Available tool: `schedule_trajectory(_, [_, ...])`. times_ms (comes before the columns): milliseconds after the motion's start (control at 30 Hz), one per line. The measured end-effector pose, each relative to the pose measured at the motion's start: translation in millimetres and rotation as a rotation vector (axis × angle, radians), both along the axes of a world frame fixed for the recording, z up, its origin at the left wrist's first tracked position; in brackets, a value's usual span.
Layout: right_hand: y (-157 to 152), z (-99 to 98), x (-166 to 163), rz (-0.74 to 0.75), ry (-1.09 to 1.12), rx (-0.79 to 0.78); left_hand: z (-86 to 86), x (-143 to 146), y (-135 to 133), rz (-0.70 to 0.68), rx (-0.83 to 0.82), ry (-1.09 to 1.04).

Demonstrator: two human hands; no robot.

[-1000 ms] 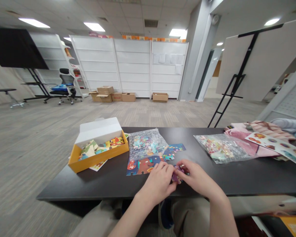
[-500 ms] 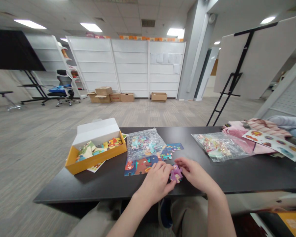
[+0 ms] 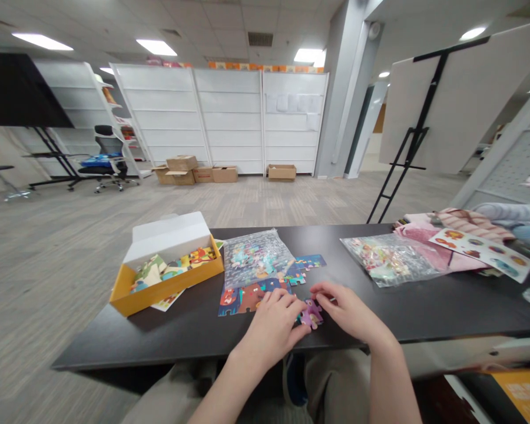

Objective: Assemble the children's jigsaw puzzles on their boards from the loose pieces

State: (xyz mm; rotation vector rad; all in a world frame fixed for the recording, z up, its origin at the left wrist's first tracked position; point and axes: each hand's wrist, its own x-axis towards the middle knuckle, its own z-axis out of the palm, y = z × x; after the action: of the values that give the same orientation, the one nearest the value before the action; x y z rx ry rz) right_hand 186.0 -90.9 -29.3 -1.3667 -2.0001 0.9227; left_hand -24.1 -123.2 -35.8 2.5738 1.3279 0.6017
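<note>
A small purple puzzle piece (image 3: 311,314) lies on the black table (image 3: 446,306) between my two hands. My left hand (image 3: 274,330) rests with its fingers curled, the fingertips touching the piece's left side. My right hand (image 3: 351,312) pinches the piece's right edge with thumb and fingers. Just beyond my left hand lies a joined strip of colourful puzzle pieces (image 3: 247,296), with a few more joined pieces (image 3: 304,266) behind it.
A yellow box (image 3: 159,288) with loose pieces and a white lid stands at the left. A clear bag of pieces (image 3: 256,256) lies mid-table, a second bag (image 3: 386,259) to the right. Pink cloth (image 3: 441,244) and a sticker sheet (image 3: 483,247) sit far right.
The view has shifted slightly, so everything sits a little further left. My hands have parted a little, and the purple piece shows more between them.
</note>
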Motion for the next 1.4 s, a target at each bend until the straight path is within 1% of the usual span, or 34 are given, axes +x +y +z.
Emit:
schedule_trajectory(200, [-3.2,5.7,-4.8,0.022,0.079,-0.068,-5.5,-0.6,6.2,-0.052,0.023,-0.033])
schedule_trajectory(300, [-4.2,5.8,-5.2,0.084,0.114,-0.117,-8.0,-0.7,6.5,-0.082,0.086,-0.052])
schedule_trajectory(400, [-4.1,5.4,-5.5,0.166,0.133,-0.145,-6.7,-2.0,2.4,-0.102,0.152,-0.034])
schedule_trajectory(500, [-3.1,4.8,-5.4,0.184,0.18,-0.145,-4.1,-5.0,-2.3,-0.125,0.157,-0.064])
schedule_trajectory(567, [-2.4,5.1,-6.3,0.169,0.257,-0.163,-3.4,-6.9,-3.6,-0.11,0.089,-0.2])
schedule_trajectory(600, [-2.1,5.5,-7.7,0.155,0.306,-0.172,-3.7,-7.5,-3.5,-0.071,0.036,-0.304])
schedule_trajectory(700, [-1.5,6.7,-16.8,0.103,0.449,-0.178,-6.0,-8.1,-0.5,0.101,-0.216,-0.64])
schedule_trajectory(733, [-1.2,6.7,-21.2,0.089,0.482,-0.173,-6.8,-8.0,1.2,0.136,-0.306,-0.73])
schedule_trajectory(800, [0.0,6.0,-30.4,0.07,0.517,-0.149,-7.2,-8.1,5.0,0.151,-0.452,-0.859])
schedule_trajectory(867, [1.7,5.0,-37.8,0.042,0.547,-0.106,-5.8,-9.0,8.8,0.15,-0.51,-0.961])
schedule_trajectory(967, [4.0,5.3,-42.2,-0.011,0.592,-0.062,-2.8,-11.4,13.3,0.174,-0.513,-1.078])
schedule_trajectory(1067, [5.1,6.2,-41.8,-0.053,0.611,-0.08,-4.1,-13.1,15.5,0.178,-0.495,-1.097])
schedule_trajectory(1167, [6.5,3.2,-42.9,-0.066,0.622,-0.073,-9.9,-13.4,15.7,0.181,-0.424,-1.004])
schedule_trajectory(1300, [9.4,-6.1,-49.0,-0.108,0.542,0.066,-14.0,-15.4,16.0,0.205,-0.326,-0.868])
schedule_trajectory(1400, [9.9,-10.0,-54.4,-0.092,0.471,0.141,-10.2,-19.0,16.3,0.23,-0.294,-0.795])
